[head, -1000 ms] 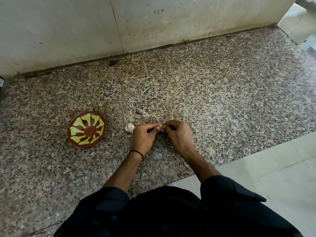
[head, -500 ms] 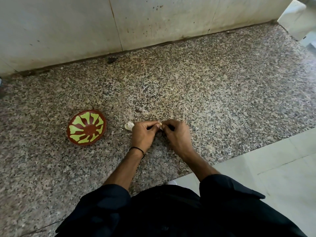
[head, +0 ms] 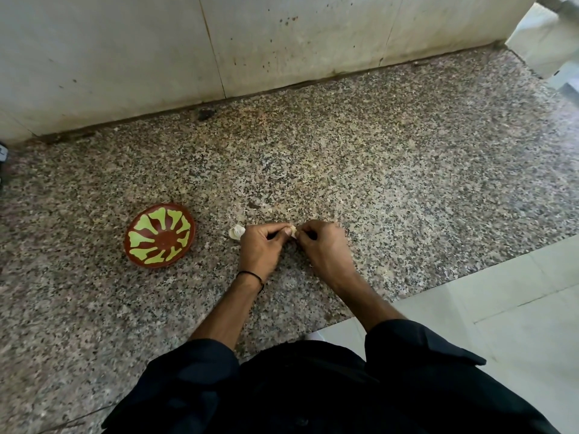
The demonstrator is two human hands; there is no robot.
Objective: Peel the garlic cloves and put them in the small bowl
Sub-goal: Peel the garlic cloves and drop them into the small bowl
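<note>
A small garlic clove [head: 293,230] is pinched between the fingertips of my left hand [head: 261,250] and my right hand [head: 321,245], low over the speckled granite floor [head: 391,170]. Most of the clove is hidden by the fingers. More garlic [head: 235,232], pale and papery, lies on the floor just left of my left hand. The small bowl [head: 160,235], brown-red with a green leaf pattern, sits tilted on the floor further left, and I see nothing inside it.
A pale tiled wall [head: 282,42] closes the far side. Lighter floor tiles [head: 501,308] start at the lower right. My dark clothing fills the bottom of the view. Bits of garlic skin [head: 289,209] lie on the granite beyond my hands.
Both hands stay together on the clove, with only slight finger shifts. The view has shifted a little.
</note>
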